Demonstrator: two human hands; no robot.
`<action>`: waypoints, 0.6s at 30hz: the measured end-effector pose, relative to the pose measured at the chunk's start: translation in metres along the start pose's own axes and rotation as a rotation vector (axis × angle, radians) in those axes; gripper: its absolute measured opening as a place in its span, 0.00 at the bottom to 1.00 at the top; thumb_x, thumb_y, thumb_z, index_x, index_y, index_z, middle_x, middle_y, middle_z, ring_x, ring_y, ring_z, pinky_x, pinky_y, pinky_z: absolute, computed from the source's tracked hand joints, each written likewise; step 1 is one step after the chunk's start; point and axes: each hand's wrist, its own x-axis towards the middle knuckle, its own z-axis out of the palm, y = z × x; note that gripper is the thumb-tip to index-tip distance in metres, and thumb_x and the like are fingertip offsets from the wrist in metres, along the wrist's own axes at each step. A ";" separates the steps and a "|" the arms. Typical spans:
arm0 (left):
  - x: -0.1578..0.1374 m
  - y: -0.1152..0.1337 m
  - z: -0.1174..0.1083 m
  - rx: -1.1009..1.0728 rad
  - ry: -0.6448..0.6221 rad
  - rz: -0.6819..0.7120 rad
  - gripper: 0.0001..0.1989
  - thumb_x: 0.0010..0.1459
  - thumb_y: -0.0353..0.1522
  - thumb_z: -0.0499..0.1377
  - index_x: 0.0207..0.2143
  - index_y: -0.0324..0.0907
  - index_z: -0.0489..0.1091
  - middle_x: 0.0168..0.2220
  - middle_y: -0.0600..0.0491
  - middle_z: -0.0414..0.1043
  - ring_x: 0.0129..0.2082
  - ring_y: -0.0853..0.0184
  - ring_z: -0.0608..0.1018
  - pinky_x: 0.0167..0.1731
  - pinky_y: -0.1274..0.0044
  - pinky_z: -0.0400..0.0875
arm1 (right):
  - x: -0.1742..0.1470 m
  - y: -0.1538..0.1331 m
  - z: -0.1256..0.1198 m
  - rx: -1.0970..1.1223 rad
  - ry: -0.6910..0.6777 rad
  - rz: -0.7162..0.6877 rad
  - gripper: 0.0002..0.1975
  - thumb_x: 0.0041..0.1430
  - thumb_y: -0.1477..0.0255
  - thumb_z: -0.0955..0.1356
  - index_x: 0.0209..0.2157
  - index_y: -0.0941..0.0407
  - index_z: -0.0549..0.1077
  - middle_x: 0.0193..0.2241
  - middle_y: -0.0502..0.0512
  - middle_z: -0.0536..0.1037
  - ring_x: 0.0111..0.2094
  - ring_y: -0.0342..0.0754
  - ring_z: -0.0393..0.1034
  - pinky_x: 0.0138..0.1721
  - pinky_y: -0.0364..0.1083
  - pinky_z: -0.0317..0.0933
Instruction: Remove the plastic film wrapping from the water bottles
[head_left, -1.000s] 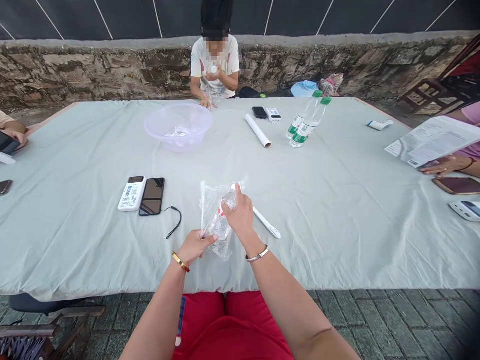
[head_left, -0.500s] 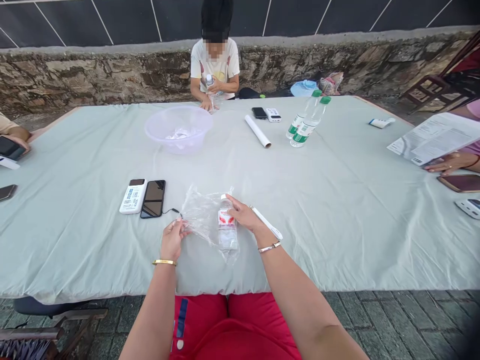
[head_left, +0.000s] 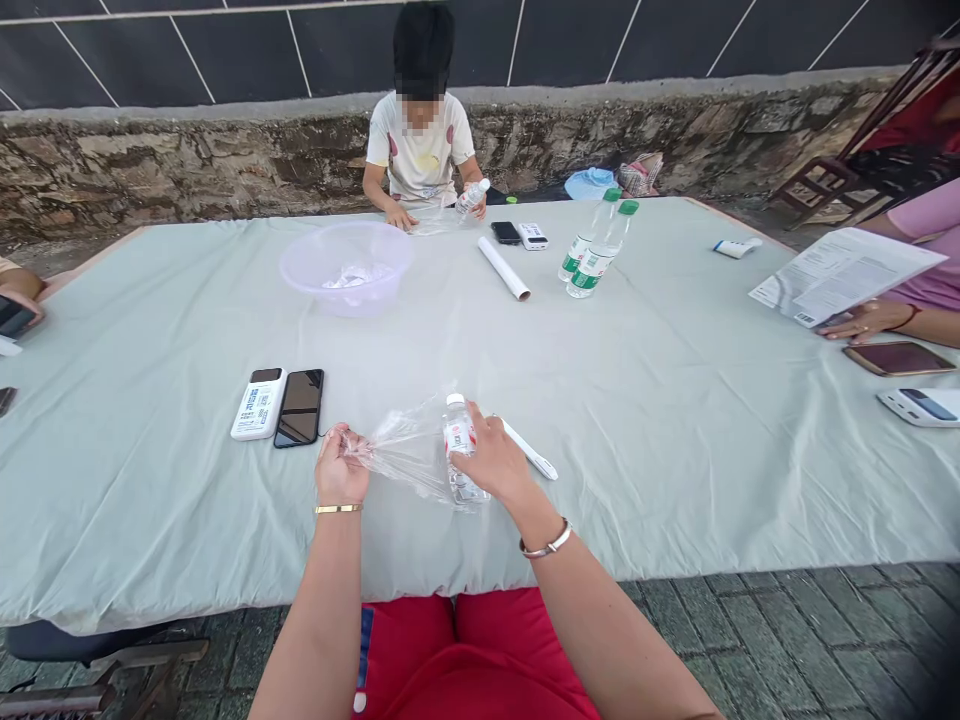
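My left hand [head_left: 343,468] is closed on the gathered end of a clear plastic bag [head_left: 405,440], pulled out to the left. Across the bag, my right hand [head_left: 491,455] grips a small clear bottle [head_left: 459,440] with a white cap and a red and white label. The bottle lies on the bag over the cloth; whether any film covers it is hard to tell. Just right of my right hand rests a slim white stick-like object [head_left: 531,450]. Left of my left hand are a black phone [head_left: 299,408] and a white power bank [head_left: 259,404].
A pale cloth covers the table [head_left: 637,450]. Farther back stand a translucent purple basin [head_left: 300,270] with white material inside, a white roll [head_left: 504,268] and two green-capped bottles [head_left: 596,255]. Opposite, a person [head_left: 420,150] handles a bottle. Another person at right holds a paper [head_left: 847,270].
My right hand has shifted from the bottle's cap down around its body, and the bottle has turned. My left hand has bunched the bag more tightly. The person opposite has moved their bottle rightward.
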 end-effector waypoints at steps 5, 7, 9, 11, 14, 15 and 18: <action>-0.015 0.006 -0.011 0.566 -0.112 0.190 0.12 0.47 0.38 0.57 0.35 0.45 0.68 0.24 0.58 0.58 0.26 0.68 0.67 0.37 0.72 0.67 | -0.003 0.012 -0.004 -0.043 -0.007 0.040 0.36 0.58 0.58 0.62 0.65 0.52 0.51 0.50 0.63 0.70 0.51 0.59 0.67 0.45 0.50 0.59; -0.022 0.013 -0.018 0.956 -0.286 0.275 0.24 0.43 0.34 0.60 0.46 0.46 0.69 0.31 0.55 0.62 0.35 0.63 0.70 0.43 0.69 0.65 | -0.002 0.011 -0.001 -0.047 0.028 0.055 0.43 0.54 0.53 0.65 0.66 0.53 0.48 0.52 0.65 0.69 0.52 0.62 0.66 0.44 0.51 0.59; -0.024 0.021 -0.024 1.282 -0.419 0.321 0.33 0.40 0.30 0.60 0.54 0.48 0.66 0.35 0.53 0.64 0.40 0.59 0.69 0.48 0.66 0.62 | -0.001 0.011 -0.002 -0.030 0.001 0.080 0.50 0.50 0.51 0.68 0.67 0.56 0.43 0.49 0.66 0.72 0.50 0.62 0.67 0.42 0.51 0.59; -0.021 0.027 -0.031 1.500 -0.438 0.324 0.32 0.41 0.29 0.59 0.53 0.47 0.67 0.35 0.51 0.65 0.42 0.56 0.69 0.48 0.65 0.62 | 0.002 0.015 -0.006 0.011 -0.065 0.111 0.51 0.51 0.55 0.68 0.67 0.59 0.39 0.42 0.63 0.76 0.44 0.61 0.71 0.40 0.50 0.60; -0.012 0.035 -0.038 1.632 -0.389 0.290 0.17 0.42 0.27 0.58 0.37 0.46 0.75 0.30 0.50 0.65 0.38 0.56 0.69 0.41 0.68 0.63 | 0.007 0.026 -0.011 0.123 -0.132 0.149 0.49 0.52 0.60 0.67 0.67 0.60 0.39 0.39 0.60 0.78 0.40 0.57 0.72 0.37 0.49 0.61; -0.009 0.038 -0.040 1.621 -0.370 0.285 0.11 0.41 0.27 0.58 0.30 0.46 0.75 0.28 0.50 0.65 0.36 0.56 0.69 0.39 0.69 0.62 | 0.009 0.030 -0.012 0.172 -0.127 0.160 0.48 0.51 0.62 0.67 0.67 0.59 0.41 0.41 0.60 0.77 0.41 0.56 0.72 0.37 0.48 0.61; -0.009 0.049 -0.040 1.532 -0.324 0.270 0.06 0.40 0.27 0.62 0.16 0.44 0.68 0.25 0.50 0.65 0.31 0.58 0.69 0.32 0.72 0.60 | 0.010 0.041 -0.011 0.335 -0.061 0.174 0.44 0.48 0.65 0.69 0.65 0.57 0.48 0.44 0.59 0.76 0.44 0.55 0.70 0.39 0.48 0.61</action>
